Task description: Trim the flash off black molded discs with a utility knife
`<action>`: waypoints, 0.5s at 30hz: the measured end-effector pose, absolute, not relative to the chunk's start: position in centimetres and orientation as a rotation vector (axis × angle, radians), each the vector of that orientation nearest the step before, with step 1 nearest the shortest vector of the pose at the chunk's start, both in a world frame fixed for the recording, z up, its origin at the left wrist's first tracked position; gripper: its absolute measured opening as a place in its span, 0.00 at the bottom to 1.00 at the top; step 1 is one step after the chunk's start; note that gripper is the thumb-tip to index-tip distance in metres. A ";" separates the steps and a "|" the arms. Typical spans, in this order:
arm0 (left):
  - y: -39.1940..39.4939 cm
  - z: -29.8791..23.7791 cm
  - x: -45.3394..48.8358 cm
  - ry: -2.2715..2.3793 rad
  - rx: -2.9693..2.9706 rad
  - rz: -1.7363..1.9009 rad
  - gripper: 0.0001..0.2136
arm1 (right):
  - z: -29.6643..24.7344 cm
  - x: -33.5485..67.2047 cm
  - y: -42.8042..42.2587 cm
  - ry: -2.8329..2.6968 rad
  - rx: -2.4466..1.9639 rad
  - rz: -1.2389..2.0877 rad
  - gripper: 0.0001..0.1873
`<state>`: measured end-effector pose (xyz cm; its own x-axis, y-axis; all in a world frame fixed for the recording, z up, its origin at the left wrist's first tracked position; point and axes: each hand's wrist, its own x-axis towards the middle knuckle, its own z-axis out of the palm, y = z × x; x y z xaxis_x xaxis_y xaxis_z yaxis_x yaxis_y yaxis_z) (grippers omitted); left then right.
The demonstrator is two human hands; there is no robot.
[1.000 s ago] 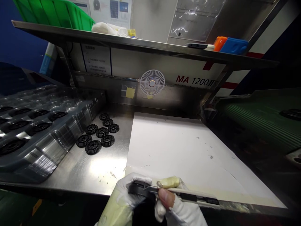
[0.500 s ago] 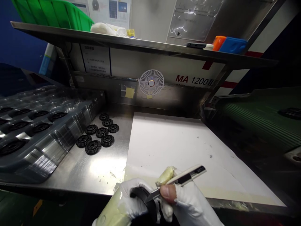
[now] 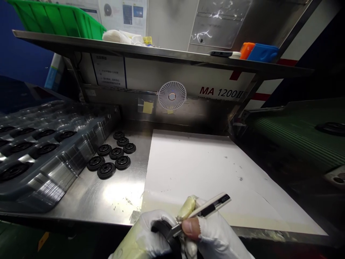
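My left hand, in a white glove, is closed round a black round part at the bottom edge of the view. My right hand, also gloved with a bare thumb tip, grips a slim utility knife. The knife's blade end rests against the rim of the black part and its handle points up to the right. Both hands hover at the near edge of the white sheet on the steel bench.
Several black round parts lie loose on the steel left of the sheet. A stack of clear trays holding more parts stands at the left. A shelf with a green bin hangs overhead. A green conveyor runs at the right.
The knife swung from lying flat along the bench edge to pointing up and right, blade at the part's rim. Both hands slid slightly lower in view.
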<state>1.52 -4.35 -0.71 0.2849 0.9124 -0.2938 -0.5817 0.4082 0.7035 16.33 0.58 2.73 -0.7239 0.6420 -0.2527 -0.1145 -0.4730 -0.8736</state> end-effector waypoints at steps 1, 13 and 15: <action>-4.3 -0.6 1.4 0.775 0.527 1.063 0.06 | 2.5 16.6 0.6 -1.263 -0.818 2.199 0.15; -4.0 -0.2 0.9 0.918 0.564 1.147 0.04 | 1.5 17.3 -0.3 -1.159 -0.880 1.997 0.13; -4.0 -0.5 0.7 0.956 0.601 1.181 0.04 | 1.2 17.0 -0.6 -1.196 -0.884 1.957 0.13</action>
<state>0.75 -4.03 -0.45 0.0807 0.9501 -0.3014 -0.4923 0.3009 0.8167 16.99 -0.60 1.24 -0.5457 0.8134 -0.2015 -0.1921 -0.3554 -0.9147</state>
